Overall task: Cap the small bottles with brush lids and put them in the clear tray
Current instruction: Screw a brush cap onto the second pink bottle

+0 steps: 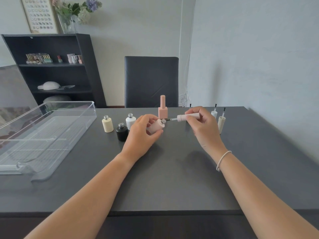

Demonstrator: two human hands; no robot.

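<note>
Now pink bottle [155, 127] tilted, neck toward horizontal brush lid [187, 117].

Tray [51, 107] on table [172, 169], far left. Three uncapped bottles [107, 125] right of tray. Capped bottle [163, 107] behind hands, centre. Two upright brush lids [221, 124] far right. Chair [151, 80] behind table.

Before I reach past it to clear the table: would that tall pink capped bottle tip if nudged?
Probably. The tall pink capped bottle stands on a small square base under a long cap, so it looks top-heavy. It would likely fall rather than slide. Its flat sides should keep it from rolling.
</note>
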